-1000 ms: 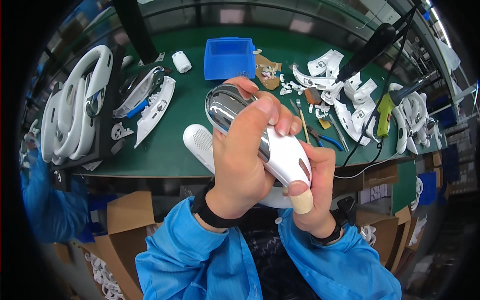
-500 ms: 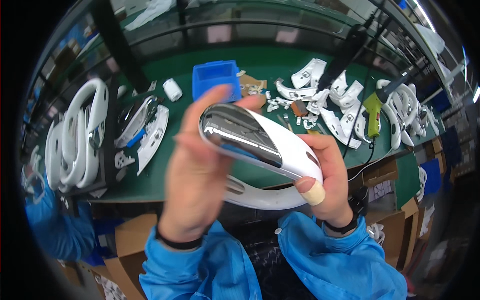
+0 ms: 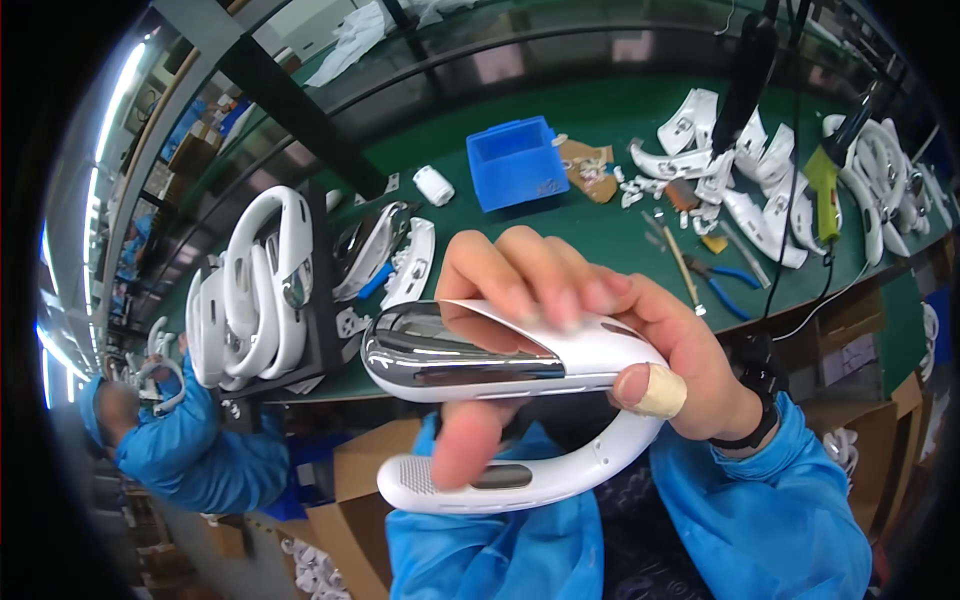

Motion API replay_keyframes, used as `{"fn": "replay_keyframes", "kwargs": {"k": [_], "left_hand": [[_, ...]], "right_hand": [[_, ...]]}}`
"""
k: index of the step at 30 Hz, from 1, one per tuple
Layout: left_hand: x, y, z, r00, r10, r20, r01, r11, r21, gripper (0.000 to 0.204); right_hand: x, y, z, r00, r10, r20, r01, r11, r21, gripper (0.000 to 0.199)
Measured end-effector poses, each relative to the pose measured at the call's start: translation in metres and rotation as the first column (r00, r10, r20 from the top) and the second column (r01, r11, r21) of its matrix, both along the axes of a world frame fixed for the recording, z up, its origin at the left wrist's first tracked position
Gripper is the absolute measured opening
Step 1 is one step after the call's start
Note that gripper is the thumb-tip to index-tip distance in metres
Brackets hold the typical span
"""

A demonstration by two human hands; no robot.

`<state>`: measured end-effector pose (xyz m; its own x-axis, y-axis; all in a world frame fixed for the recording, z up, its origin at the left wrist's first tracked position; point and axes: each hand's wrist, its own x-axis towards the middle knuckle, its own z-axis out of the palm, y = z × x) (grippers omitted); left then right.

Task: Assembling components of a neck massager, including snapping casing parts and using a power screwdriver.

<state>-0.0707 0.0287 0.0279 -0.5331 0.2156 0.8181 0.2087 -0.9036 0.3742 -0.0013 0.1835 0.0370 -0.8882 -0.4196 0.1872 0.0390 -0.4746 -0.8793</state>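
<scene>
A white U-shaped neck fan (image 3: 600,455) is held up in front of me, its two arms one above the other. The upper arm ends in a mirror-like chrome cover; the lower one has a patch of small holes and a dark oval inset. My right hand (image 3: 690,365) is closed around the bend at the right, a tan bandage (image 3: 660,390) on its thumb. From behind, my left hand (image 3: 500,270) wraps the upper arm, fingers over its top and thumb below, between the arms. Its palm is hidden.
Several white U-shaped units (image 3: 260,290) stand in a black holder on the left. A blue bin (image 3: 515,165), white shell parts (image 3: 760,210), pliers (image 3: 725,285) and a green electric screwdriver (image 3: 825,195) are on the green bench. Left, another person (image 3: 190,440) in blue handles a white part.
The neck fan has turned, so its chrome arm lies nearly level and the lower arm shows fully. My left hand has moved from its left end onto its top. The view has shifted left.
</scene>
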Motion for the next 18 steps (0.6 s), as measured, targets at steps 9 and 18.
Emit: {"fn": "replay_keyframes", "kwargs": {"k": [9,18], "left_hand": [[0.014,0.013,-0.002,0.904,0.301,0.303,-0.325,0.945,0.031,0.071],[0.022,0.017,-0.003,0.931,0.168,0.324,-0.232,0.957,0.172,0.052]], "right_hand": [[0.005,0.002,-0.007,0.976,-0.136,-0.170,0.169,0.965,0.202,0.047],[0.014,-0.011,0.004,0.953,-0.207,-0.221,0.255,0.943,0.213,0.040]]}}
